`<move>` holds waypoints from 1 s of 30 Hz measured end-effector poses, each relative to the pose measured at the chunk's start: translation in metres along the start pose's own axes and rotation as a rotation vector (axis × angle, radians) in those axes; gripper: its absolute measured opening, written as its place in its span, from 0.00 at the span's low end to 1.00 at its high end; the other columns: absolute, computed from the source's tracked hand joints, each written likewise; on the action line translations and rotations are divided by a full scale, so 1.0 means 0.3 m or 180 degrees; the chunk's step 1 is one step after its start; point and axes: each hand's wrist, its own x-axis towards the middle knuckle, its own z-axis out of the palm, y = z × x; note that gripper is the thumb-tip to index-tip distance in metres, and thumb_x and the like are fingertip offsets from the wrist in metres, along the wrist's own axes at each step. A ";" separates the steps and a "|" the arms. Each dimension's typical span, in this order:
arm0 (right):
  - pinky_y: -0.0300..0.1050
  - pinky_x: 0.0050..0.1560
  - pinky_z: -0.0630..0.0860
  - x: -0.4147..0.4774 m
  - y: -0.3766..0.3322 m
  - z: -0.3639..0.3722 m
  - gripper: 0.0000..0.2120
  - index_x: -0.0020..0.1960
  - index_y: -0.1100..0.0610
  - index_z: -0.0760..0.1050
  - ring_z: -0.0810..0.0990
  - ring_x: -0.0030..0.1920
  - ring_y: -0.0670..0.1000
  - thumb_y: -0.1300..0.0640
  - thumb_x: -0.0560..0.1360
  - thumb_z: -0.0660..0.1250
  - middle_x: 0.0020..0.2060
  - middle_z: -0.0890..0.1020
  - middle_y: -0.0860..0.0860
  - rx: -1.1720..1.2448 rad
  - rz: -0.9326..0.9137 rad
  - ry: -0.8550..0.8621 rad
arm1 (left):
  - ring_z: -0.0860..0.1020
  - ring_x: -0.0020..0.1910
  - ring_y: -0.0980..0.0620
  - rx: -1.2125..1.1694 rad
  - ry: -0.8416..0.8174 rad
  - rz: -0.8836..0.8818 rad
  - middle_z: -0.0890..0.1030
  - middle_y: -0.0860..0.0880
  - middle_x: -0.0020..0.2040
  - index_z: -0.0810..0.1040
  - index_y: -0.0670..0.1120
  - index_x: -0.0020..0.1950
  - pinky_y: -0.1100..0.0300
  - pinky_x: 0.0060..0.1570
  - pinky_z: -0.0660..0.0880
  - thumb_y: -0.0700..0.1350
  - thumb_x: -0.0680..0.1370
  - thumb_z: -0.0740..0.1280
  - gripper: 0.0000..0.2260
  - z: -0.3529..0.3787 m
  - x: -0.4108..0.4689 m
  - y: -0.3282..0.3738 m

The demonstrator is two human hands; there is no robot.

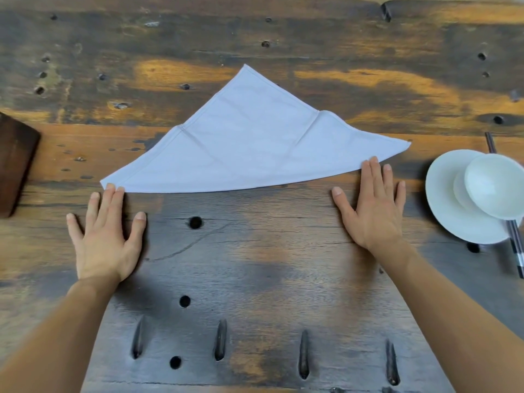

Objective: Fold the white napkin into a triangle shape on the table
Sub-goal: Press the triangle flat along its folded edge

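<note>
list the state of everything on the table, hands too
white napkin: folded into a triangle, flat, fold edge nearest the person
left hand: flat, fingers straight, fingertips at the napkin's left corner
right hand: flat, fingers straight, fingertips on the edge near the right corner
plate: on the table, carrying the bowl
bowl: resting on the plate
chopsticks: lying flat, partly hidden by plate and bowl

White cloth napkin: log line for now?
white cloth napkin: folded triangle | left hand: flat, touches left corner | right hand: flat, touches near edge
</note>
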 end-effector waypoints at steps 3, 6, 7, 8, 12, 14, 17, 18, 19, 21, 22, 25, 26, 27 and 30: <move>0.64 0.78 0.40 0.029 0.008 -0.013 0.39 0.82 0.53 0.49 0.43 0.81 0.54 0.30 0.80 0.45 0.82 0.49 0.50 0.0037 0.0125 0.0034 | 0.49 0.83 0.49 -0.0082 0.0029 -0.0091 0.55 0.54 0.84 0.56 0.53 0.82 0.38 0.78 0.40 0.63 0.81 0.49 0.30 0.002 0.002 0.000; 0.67 0.77 0.44 0.070 0.038 -0.029 0.38 0.81 0.55 0.53 0.46 0.81 0.57 0.30 0.80 0.46 0.81 0.54 0.52 -0.0011 0.0172 0.0132 | 0.48 0.83 0.50 -0.0105 0.0030 -0.0125 0.54 0.54 0.84 0.57 0.52 0.82 0.38 0.78 0.40 0.63 0.81 0.49 0.30 0.004 0.003 -0.001; 0.68 0.77 0.47 0.079 0.048 -0.032 0.38 0.80 0.55 0.54 0.48 0.81 0.57 0.31 0.80 0.46 0.81 0.56 0.52 -0.0065 0.0123 0.0191 | 0.48 0.83 0.50 -0.0100 0.0024 -0.0119 0.54 0.54 0.84 0.56 0.52 0.82 0.38 0.78 0.40 0.63 0.81 0.49 0.30 0.004 0.004 -0.002; 0.69 0.76 0.49 0.085 0.057 -0.035 0.38 0.79 0.56 0.56 0.50 0.80 0.57 0.31 0.80 0.47 0.80 0.58 0.53 -0.0108 0.0061 0.0246 | 0.48 0.83 0.50 -0.0094 0.0020 -0.0106 0.54 0.54 0.84 0.56 0.52 0.82 0.37 0.78 0.40 0.63 0.81 0.48 0.30 0.004 0.004 -0.002; 0.67 0.77 0.48 0.087 0.092 -0.029 0.36 0.76 0.57 0.59 0.49 0.81 0.55 0.32 0.79 0.50 0.80 0.56 0.54 0.0033 0.0000 0.0270 | 0.49 0.83 0.49 -0.0099 0.0025 -0.0084 0.54 0.53 0.84 0.56 0.52 0.82 0.36 0.78 0.41 0.63 0.81 0.49 0.30 0.003 0.004 0.002; 0.66 0.78 0.46 0.085 0.103 -0.025 0.35 0.76 0.56 0.59 0.48 0.81 0.54 0.32 0.79 0.51 0.81 0.53 0.54 0.0208 0.0063 0.0264 | 0.49 0.83 0.50 -0.0093 0.0038 -0.0093 0.54 0.53 0.84 0.56 0.52 0.82 0.36 0.78 0.42 0.63 0.81 0.49 0.31 0.003 0.002 0.004; 0.65 0.78 0.46 0.085 0.105 -0.019 0.37 0.79 0.54 0.54 0.47 0.81 0.55 0.30 0.79 0.48 0.82 0.52 0.54 0.0140 0.0108 0.0255 | 0.48 0.83 0.50 -0.0094 0.0049 -0.0109 0.53 0.53 0.84 0.56 0.51 0.82 0.36 0.79 0.42 0.63 0.81 0.49 0.31 0.003 0.002 0.002; 0.64 0.78 0.46 0.087 0.103 -0.018 0.39 0.80 0.54 0.52 0.46 0.81 0.55 0.29 0.79 0.47 0.82 0.51 0.53 0.0076 0.0144 0.0224 | 0.48 0.83 0.50 -0.0086 0.0046 -0.0111 0.53 0.53 0.84 0.55 0.51 0.83 0.36 0.79 0.42 0.63 0.81 0.49 0.31 0.003 0.004 0.001; 0.64 0.79 0.45 0.088 0.101 -0.015 0.40 0.81 0.54 0.49 0.46 0.81 0.56 0.28 0.79 0.45 0.82 0.50 0.53 0.0018 0.0182 0.0190 | 0.48 0.83 0.50 -0.0079 0.0044 -0.0115 0.53 0.53 0.84 0.55 0.51 0.83 0.36 0.79 0.42 0.63 0.81 0.48 0.32 0.003 0.003 0.001; 0.62 0.79 0.44 0.088 0.097 -0.010 0.43 0.82 0.54 0.46 0.45 0.81 0.56 0.27 0.78 0.44 0.82 0.49 0.52 -0.0041 0.0239 0.0153 | 0.48 0.83 0.50 -0.0073 0.0045 -0.0130 0.53 0.53 0.84 0.55 0.51 0.83 0.36 0.79 0.42 0.63 0.81 0.48 0.32 0.002 0.003 0.001; 0.62 0.79 0.44 0.088 0.096 -0.011 0.43 0.82 0.54 0.45 0.44 0.81 0.56 0.27 0.78 0.44 0.82 0.48 0.52 -0.0046 0.0261 0.0140 | 0.48 0.83 0.50 -0.0070 0.0040 -0.0141 0.53 0.53 0.84 0.55 0.51 0.83 0.36 0.79 0.42 0.63 0.81 0.48 0.32 0.002 0.002 0.002; 0.61 0.79 0.44 0.086 0.097 -0.009 0.44 0.82 0.54 0.45 0.44 0.81 0.56 0.26 0.78 0.44 0.82 0.47 0.53 -0.0065 0.0301 0.0133 | 0.47 0.83 0.50 -0.0053 0.0020 -0.0205 0.53 0.54 0.84 0.55 0.52 0.83 0.34 0.78 0.42 0.64 0.81 0.48 0.32 0.000 -0.001 0.005; 0.61 0.79 0.44 0.086 0.097 -0.009 0.44 0.82 0.54 0.45 0.44 0.81 0.56 0.26 0.77 0.44 0.82 0.47 0.54 -0.0070 0.0308 0.0132 | 0.46 0.83 0.50 -0.0035 0.0010 -0.0242 0.52 0.54 0.84 0.54 0.52 0.83 0.34 0.78 0.41 0.65 0.81 0.48 0.33 0.001 -0.001 0.005; 0.60 0.79 0.44 0.087 0.097 -0.009 0.44 0.82 0.53 0.45 0.45 0.81 0.56 0.25 0.77 0.44 0.82 0.47 0.54 -0.0073 0.0319 0.0131 | 0.46 0.83 0.50 -0.0008 -0.0004 -0.0289 0.51 0.53 0.85 0.54 0.52 0.83 0.33 0.77 0.41 0.66 0.81 0.47 0.33 0.002 -0.001 0.005; 0.60 0.80 0.44 0.089 0.093 -0.012 0.46 0.82 0.54 0.45 0.45 0.81 0.57 0.24 0.76 0.44 0.82 0.46 0.55 -0.0058 0.0391 0.0123 | 0.44 0.83 0.51 0.0088 -0.0026 -0.0398 0.49 0.51 0.85 0.52 0.54 0.83 0.32 0.77 0.40 0.67 0.80 0.46 0.34 0.006 -0.004 0.002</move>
